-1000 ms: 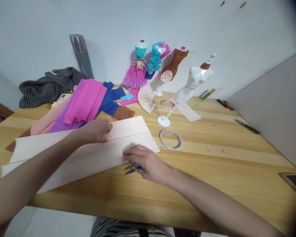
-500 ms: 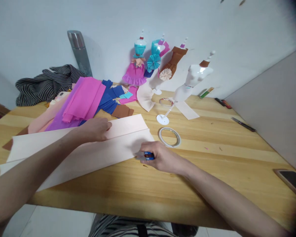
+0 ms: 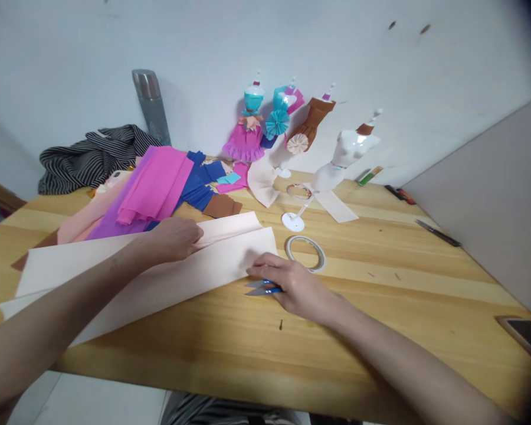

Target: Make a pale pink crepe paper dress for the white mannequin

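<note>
A long sheet of cream crepe paper (image 3: 221,260) lies across the front left of the table with its far part folded over. My left hand (image 3: 177,239) is closed on the folded edge, its fingertips partly hidden. My right hand (image 3: 296,286) is wrapped round a pair of blue thread snips (image 3: 264,288), whose blades point left just off the paper's near edge. The fingertips of that hand touch the paper's right end. Close behind it lies a roll of double-sided tape (image 3: 321,255).
Pink crepe paper (image 3: 157,183), blue paper (image 3: 199,183) and a brown piece (image 3: 221,205) are heaped at the back left. A bare white mannequin (image 3: 351,150) stands behind the tape, beyond it dressed mannequins (image 3: 246,136). A craft knife (image 3: 438,232) and phone (image 3: 528,336) lie right.
My right hand has turned, so the snips' blades now show clear of the paper. The folded strip at my left hand has lifted and creased slightly. The view has tilted up a little.
</note>
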Motion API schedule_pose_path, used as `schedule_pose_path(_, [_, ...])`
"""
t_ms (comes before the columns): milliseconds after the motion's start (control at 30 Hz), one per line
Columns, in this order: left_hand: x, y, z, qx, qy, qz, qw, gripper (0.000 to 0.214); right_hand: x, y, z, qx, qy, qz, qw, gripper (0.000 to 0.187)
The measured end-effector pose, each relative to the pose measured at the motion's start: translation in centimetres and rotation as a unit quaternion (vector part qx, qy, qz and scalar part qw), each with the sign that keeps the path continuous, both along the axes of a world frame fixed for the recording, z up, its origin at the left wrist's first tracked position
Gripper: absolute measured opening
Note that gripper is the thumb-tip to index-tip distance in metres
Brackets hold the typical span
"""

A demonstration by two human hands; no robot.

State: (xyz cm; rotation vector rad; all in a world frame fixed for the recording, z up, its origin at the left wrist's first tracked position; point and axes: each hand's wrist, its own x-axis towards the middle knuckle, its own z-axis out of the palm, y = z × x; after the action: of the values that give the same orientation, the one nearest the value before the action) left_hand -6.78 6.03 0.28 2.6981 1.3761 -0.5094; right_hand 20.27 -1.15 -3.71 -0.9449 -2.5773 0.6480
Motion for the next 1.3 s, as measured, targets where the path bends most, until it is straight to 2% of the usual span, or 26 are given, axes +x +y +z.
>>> schedule_pose_path(100, [0.0, -0.4, -0.3, 0.01, 0.003, -0.01, 1.0, 0.024, -1.0, 0.5, -1.7, 0.068, -0.059, -0.029, 0.995, 0.042])
schedule_pose_path(167, [0.0, -0.7, -0.3, 0.019, 0.006, -0.018, 1.0, 0.027, -1.4, 0.6, -2.4, 0.126, -0.109, -0.024, 0.986, 0.033])
schedule_pose_path(267, [0.1, -0.9, 0.1, 0.019, 0.004, -0.009, 1.0, 0.029, -1.5, 0.4, -2.5, 0.219, -0.153, 0.004, 0.964, 0.022])
schedule_pose_path(367, [0.0, -0.8, 0.4, 0.012, -0.009, 0.014, 1.0, 0.028, -1.3, 0.0, -2.2, 0.269, -0.153, 0.028, 0.951, 0.026])
schedule_pose_path(500, [-0.8, -0.1, 0.5, 0.043, -0.022, 0.026, 0.999, 0.02, -1.2, -0.5, -1.8, 0.292, -0.14, 0.035, 0.945, 0.027])
schedule_pose_path(567, [-1.1, 0.2, 1.1, 0.069, -0.022, 0.032, 0.997, 0.016, -1.2, -0.6, -1.7, 0.295, -0.134, 0.037, 0.945, 0.027])
schedule_pose_path(667, [-1.0, 0.6, 3.2, 0.092, -0.001, 0.035, 0.995, 0.017, -1.2, -0.6, -1.7, 0.302, -0.124, 0.041, 0.944, 0.027])
schedule_pose_path(700, [-0.7, 0.8, 4.0, 0.099, 0.037, 0.042, 0.994, 0.02, -1.2, -0.6, -1.8, 0.303, -0.123, 0.042, 0.944, 0.028])
schedule_pose_path(800, [0.0, 2.2, 5.8, 0.121, 0.07, 0.06, 0.988, 0.026, -1.2, -0.6, -1.8, 0.308, -0.124, 0.041, 0.942, 0.03])
schedule_pose_path(867, [0.2, 3.6, 5.7, 0.129, 0.076, 0.058, 0.987, 0.026, -1.2, -0.5, -1.9, 0.31, -0.123, 0.043, 0.942, 0.03])
schedule_pose_path(1000, [0.4, 5.4, 3.4, 0.166, 0.053, 0.06, 0.983, 0.03, -1.2, -0.5, -1.8, 0.293, -0.126, 0.045, 0.947, 0.03])
schedule_pose_path(1067, [0.6, 4.8, 2.3, 0.207, 0.0, 0.042, 0.977, 0.029, -1.2, -0.6, -1.7, 0.268, -0.134, 0.043, 0.953, 0.031])
schedule_pose_path(1167, [1.2, 1.5, 1.5, 0.189, -0.039, 0.025, 0.981, 0.025, -1.1, -0.6, -1.5, 0.227, -0.146, 0.038, 0.962, 0.028])
schedule_pose_path(1233, [1.5, -1.8, 1.2, 0.079, -0.09, 0.028, 0.992, 0.025, -0.9, -0.6, -1.4, 0.203, -0.147, 0.036, 0.968, 0.026])
schedule_pose_path(1300, [1.7, -5.0, 0.6, -0.022, -0.089, -0.006, 0.996, 0.02, -0.7, -0.8, -1.4, 0.173, -0.136, 0.028, 0.975, 0.026])
